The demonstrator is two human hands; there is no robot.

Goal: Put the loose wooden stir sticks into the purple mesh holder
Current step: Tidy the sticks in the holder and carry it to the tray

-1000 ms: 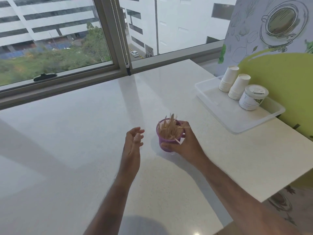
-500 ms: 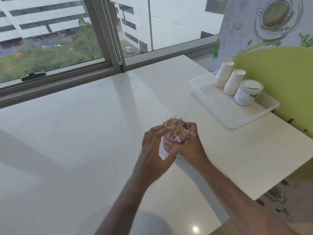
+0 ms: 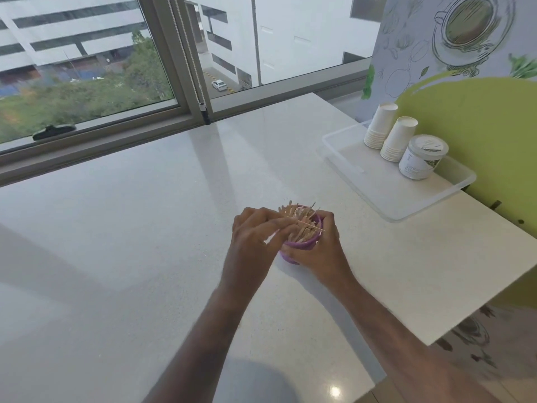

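Observation:
The purple mesh holder [image 3: 302, 246] stands on the white counter [image 3: 145, 228], full of wooden stir sticks [image 3: 299, 221] that fan out above its rim. My right hand [image 3: 316, 248] is wrapped around the holder's right side. My left hand [image 3: 255, 237] is at the holder's left, fingers resting on the stick tops and pinching one thin stick that lies across the bundle. No loose sticks show on the counter.
A clear plastic tray [image 3: 377, 181] sits at the right with two stacks of white paper cups [image 3: 392, 135] and a lidded white tub [image 3: 422, 157]. The window frame [image 3: 186, 68] runs along the back. The counter's right edge drops off near a green wall.
My left hand has come from open beside the holder onto the stick tops. My right hand has kept its hold on the holder. The camera has moved closer.

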